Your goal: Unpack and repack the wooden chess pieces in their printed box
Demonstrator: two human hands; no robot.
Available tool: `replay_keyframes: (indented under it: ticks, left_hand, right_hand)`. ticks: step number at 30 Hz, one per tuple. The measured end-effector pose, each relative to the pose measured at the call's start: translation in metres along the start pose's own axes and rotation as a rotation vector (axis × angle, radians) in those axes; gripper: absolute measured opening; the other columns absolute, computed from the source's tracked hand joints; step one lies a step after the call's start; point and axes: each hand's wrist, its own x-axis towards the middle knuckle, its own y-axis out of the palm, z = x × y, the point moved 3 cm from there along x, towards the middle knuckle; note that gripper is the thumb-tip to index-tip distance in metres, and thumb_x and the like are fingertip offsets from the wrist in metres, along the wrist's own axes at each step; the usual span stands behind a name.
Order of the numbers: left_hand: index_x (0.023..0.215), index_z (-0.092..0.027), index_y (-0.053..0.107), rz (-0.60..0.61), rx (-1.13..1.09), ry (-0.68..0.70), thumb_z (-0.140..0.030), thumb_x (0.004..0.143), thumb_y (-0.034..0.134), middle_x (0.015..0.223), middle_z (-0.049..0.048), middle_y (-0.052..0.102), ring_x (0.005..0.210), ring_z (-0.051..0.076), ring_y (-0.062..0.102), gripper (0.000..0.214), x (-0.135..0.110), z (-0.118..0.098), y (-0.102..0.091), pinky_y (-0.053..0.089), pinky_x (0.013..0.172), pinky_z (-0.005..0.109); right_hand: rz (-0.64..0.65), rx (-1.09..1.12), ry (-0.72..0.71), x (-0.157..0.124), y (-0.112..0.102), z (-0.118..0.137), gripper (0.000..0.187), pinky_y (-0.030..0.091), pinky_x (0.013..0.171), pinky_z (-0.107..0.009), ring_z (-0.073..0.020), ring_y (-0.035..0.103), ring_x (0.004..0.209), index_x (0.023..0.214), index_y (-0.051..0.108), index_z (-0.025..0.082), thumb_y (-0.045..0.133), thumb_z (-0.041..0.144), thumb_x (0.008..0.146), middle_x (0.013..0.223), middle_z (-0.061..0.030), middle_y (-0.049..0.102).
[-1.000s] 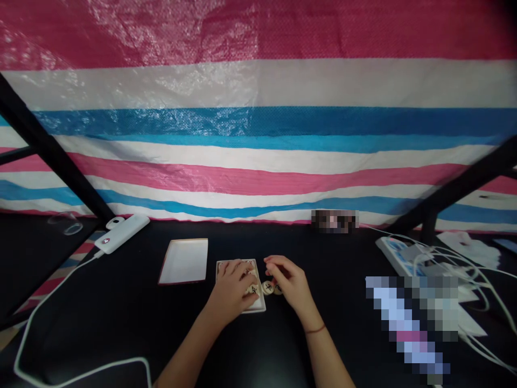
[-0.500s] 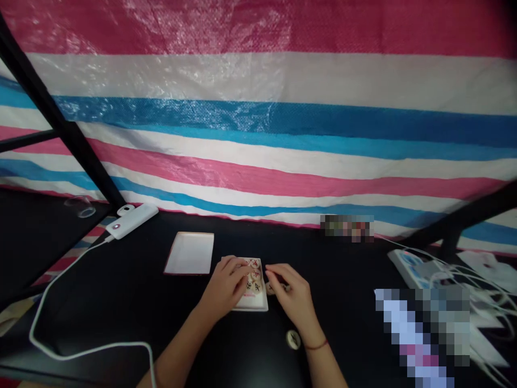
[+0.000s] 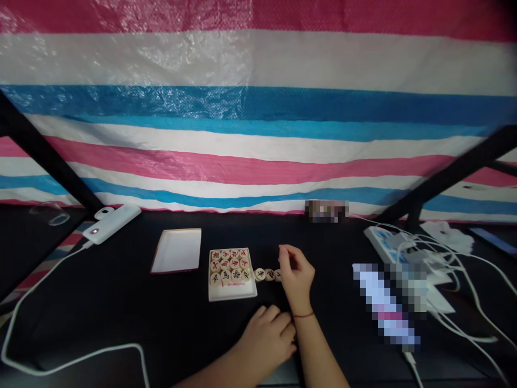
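An open white box holds rows of round Chinese chess pieces, with red characters in the back rows and black ones in front. Right of the box, a short line of black-marked chess pieces reaches toward my right hand, which partly covers its end. That hand is closed in a pinch; whatever may be between the fingertips is hidden. In front of the box, my left hand rests low over the table with fingers curled down, its fingertips and anything under them out of sight.
The box lid lies inside-up at the left. A white power bank with a cable is at the back left. On the right are a power strip, tangled white cables and a blurred-out phone-like object. Striped sheeting hangs behind.
My left hand has left the box and moved right and toward me, over where a loose piece lay. My right hand's fingers have drawn into a pinch. The view has shifted slightly right.
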Motion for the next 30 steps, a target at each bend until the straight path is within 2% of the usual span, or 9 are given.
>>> replay_keyframes:
  ticks: [2, 4, 7, 9, 12, 16, 20, 24, 30]
  left_hand:
    - [0.091, -0.018, 0.060, -0.010, -0.015, 0.005, -0.035, 0.079, 0.072, 0.087, -0.0004, 0.066, 0.081, 0.019, 0.058, 0.023, 0.000, 0.003, -0.003, 0.048, 0.067, 0.031]
    - [0.096, -0.020, 0.060, -0.071, -0.084, -0.036, -0.031, 0.082, 0.069, 0.090, -0.0010, 0.066, 0.082, 0.018, 0.058, 0.020, -0.002, 0.012, -0.018, 0.050, 0.070, 0.031]
    - [0.103, -0.022, 0.059, -0.279, -0.214, -0.228, -0.016, 0.087, 0.058, 0.105, 0.0018, 0.066, 0.095, 0.017, 0.060, 0.017, -0.007, 0.044, -0.050, 0.049, 0.087, 0.033]
    - [0.106, -0.021, 0.060, -0.362, -0.189, -0.362, -0.016, 0.089, 0.053, 0.109, 0.0052, 0.066, 0.103, 0.020, 0.060, 0.019, -0.011, 0.068, -0.065, 0.049, 0.091, 0.037]
    - [0.097, -0.021, 0.063, -0.317, -0.149, -0.383, -0.015, 0.087, 0.054, 0.105, 0.0054, 0.068, 0.099, 0.020, 0.063, 0.015, -0.012, 0.091, -0.070, 0.049, 0.089, 0.037]
    - [0.093, -0.024, 0.065, -0.236, 0.004, -0.357, -0.016, 0.085, 0.060, 0.101, 0.0013, 0.071, 0.098, 0.022, 0.063, 0.012, -0.008, 0.093, -0.063, 0.044, 0.089, 0.041]
    - [0.091, -0.025, 0.065, -0.288, 0.099, -0.335, -0.019, 0.083, 0.064, 0.102, -0.0003, 0.071, 0.097, 0.021, 0.062, 0.010, -0.005, 0.089, -0.063, 0.040, 0.086, 0.039]
    - [0.094, -0.026, 0.066, -0.321, 0.150, -0.370, -0.023, 0.081, 0.066, 0.110, 0.0022, 0.068, 0.107, 0.024, 0.059, 0.013, -0.009, 0.095, -0.070, 0.037, 0.094, 0.040]
    - [0.117, -0.026, 0.062, -0.267, 0.189, -0.391, -0.033, 0.077, 0.068, 0.131, 0.0090, 0.058, 0.125, 0.031, 0.049, 0.041, -0.016, 0.105, -0.073, 0.033, 0.105, 0.049]
  right_hand:
    - [0.013, 0.016, 0.013, -0.001, 0.000, 0.000, 0.021, 0.048, 0.054, -0.024, -0.0121, 0.057, 0.055, 0.081, 0.066, 0.017, 0.055, 0.033, 0.087, 0.065, -0.0012, 0.064]
    - [0.030, 0.031, 0.013, -0.001, -0.001, 0.001, 0.021, 0.047, 0.053, -0.023, -0.0118, 0.056, 0.054, 0.080, 0.066, 0.017, 0.055, 0.033, 0.087, 0.064, -0.0007, 0.063]
    - [0.054, 0.044, 0.002, -0.002, 0.000, 0.004, 0.021, 0.046, 0.053, -0.023, -0.0114, 0.054, 0.054, 0.079, 0.065, 0.017, 0.055, 0.033, 0.088, 0.064, -0.0003, 0.062]
    - [0.067, 0.053, -0.007, -0.003, 0.000, 0.005, 0.020, 0.046, 0.053, -0.023, -0.0111, 0.053, 0.053, 0.079, 0.065, 0.017, 0.055, 0.032, 0.088, 0.064, -0.0002, 0.062]
    - [0.094, 0.056, -0.004, -0.003, 0.001, 0.005, 0.019, 0.044, 0.053, -0.023, -0.0110, 0.052, 0.053, 0.080, 0.065, 0.017, 0.055, 0.031, 0.088, 0.062, 0.0010, 0.060]
    - [0.143, 0.048, -0.030, -0.001, 0.001, 0.008, 0.015, 0.043, 0.052, -0.023, -0.0114, 0.051, 0.052, 0.079, 0.063, 0.019, 0.053, 0.026, 0.087, 0.061, 0.0015, 0.058]
    - [0.395, 0.010, -0.193, 0.002, 0.004, 0.015, 0.013, 0.048, 0.072, -0.031, -0.0188, 0.058, 0.077, 0.077, 0.059, 0.021, 0.049, 0.012, 0.076, 0.074, -0.0023, 0.062]
    - [0.689, -0.057, -0.240, -0.003, 0.010, 0.012, 0.024, 0.042, 0.095, -0.041, -0.0237, 0.052, 0.103, 0.077, 0.051, 0.022, 0.049, 0.005, 0.060, 0.096, -0.0039, 0.062]
    - [0.834, -0.160, -0.185, -0.012, 0.012, 0.006, 0.036, 0.023, 0.111, -0.053, -0.0244, 0.051, 0.111, 0.088, 0.051, 0.025, 0.049, 0.005, 0.057, 0.089, -0.0005, 0.061]
